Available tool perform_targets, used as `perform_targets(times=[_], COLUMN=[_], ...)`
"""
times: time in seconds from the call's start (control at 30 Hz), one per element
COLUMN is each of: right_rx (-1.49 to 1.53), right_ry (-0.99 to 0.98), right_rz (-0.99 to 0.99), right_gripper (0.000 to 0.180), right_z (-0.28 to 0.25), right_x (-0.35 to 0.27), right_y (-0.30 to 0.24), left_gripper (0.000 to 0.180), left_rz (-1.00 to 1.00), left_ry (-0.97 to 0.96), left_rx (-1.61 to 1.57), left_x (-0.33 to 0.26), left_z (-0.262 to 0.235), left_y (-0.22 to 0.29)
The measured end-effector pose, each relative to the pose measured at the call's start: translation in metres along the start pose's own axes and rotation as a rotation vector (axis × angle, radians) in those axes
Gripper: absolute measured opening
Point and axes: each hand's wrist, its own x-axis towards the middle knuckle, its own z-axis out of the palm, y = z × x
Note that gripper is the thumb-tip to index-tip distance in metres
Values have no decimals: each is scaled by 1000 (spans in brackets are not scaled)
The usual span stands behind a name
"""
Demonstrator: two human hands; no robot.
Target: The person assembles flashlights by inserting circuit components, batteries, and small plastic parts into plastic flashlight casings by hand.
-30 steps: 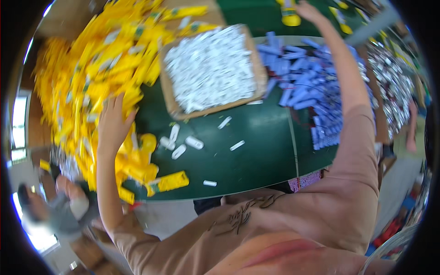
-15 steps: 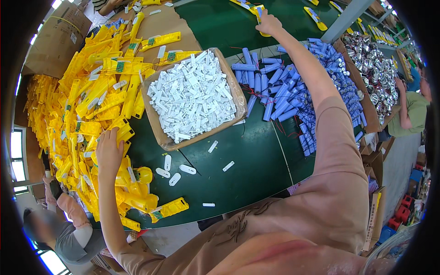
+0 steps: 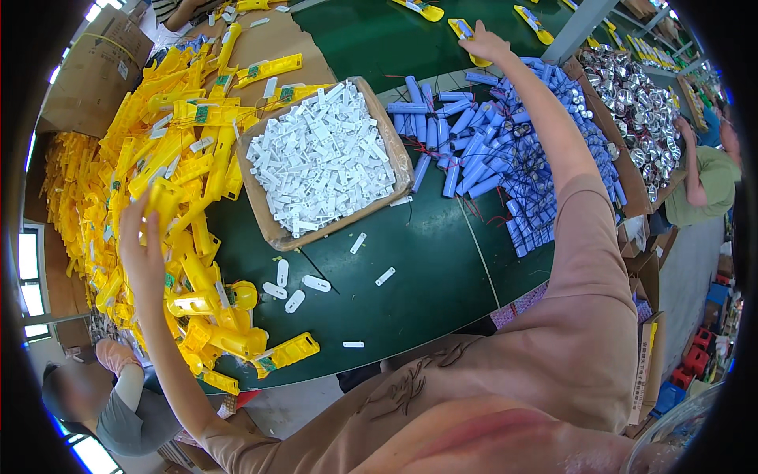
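At the left, my left hand point(image 3: 144, 257) is closed around a yellow plastic housing point(image 3: 163, 201), raised over a heap of similar yellow housings point(image 3: 118, 189), some with green circuit boards. Far off at the top, my right hand point(image 3: 485, 46) has its fingers closed on another yellow housing point(image 3: 463, 29), which carries a blue cylindrical battery and lies on the green surface; the hand partly covers it. Between my arms sits a carton point(image 3: 272, 229) full of small white plastic pieces point(image 3: 320, 158). Blue wired battery cells point(image 3: 482, 146) lie in a pile beneath my right forearm.
Several loose white pieces point(image 3: 294, 301) lie on the green table point(image 3: 410, 316). Right of the batteries stands a box of shiny silver cups point(image 3: 632, 110). A grey post point(image 3: 583, 30) rises nearby. Other people work at the right point(image 3: 703, 182) and lower left point(image 3: 118, 403).
My left hand has moved left and up, lifting a yellow housing from the heap. My right hand has shifted slightly right along with its battery-fitted housing.
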Motion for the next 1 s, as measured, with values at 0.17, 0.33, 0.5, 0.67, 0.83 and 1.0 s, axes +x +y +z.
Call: perform_targets(times=[0.17, 0.33, 0.5, 0.67, 0.83, 1.0], right_rx=[273, 839, 1149, 1296, 1629, 1680], right_ry=[459, -24, -507, -699, -776, -946], right_rz=[-469, -1090, -1073, -864, -661, -527], right_gripper=[42, 51, 58, 45, 37, 39], right_z=[-84, -147, -166, -140, -124, -102], right_x=[-61, -208, -292, -324, -344, -368], right_y=[-55, -162, -196, -198, -202, -198], left_gripper=[31, 43, 53, 47, 60, 60], left_rz=[-152, -18, -9, -242, -120, -175], left_ry=[258, 37, -96, 70, -61, -34], left_rx=[-622, -1487, -1860, -1741, -1930, -1810], left_x=[2, -1, 8, 0, -31, -42], left_z=[-28, -19, 24, 52, 71, 80], left_y=[40, 92, 155, 179, 185, 167])
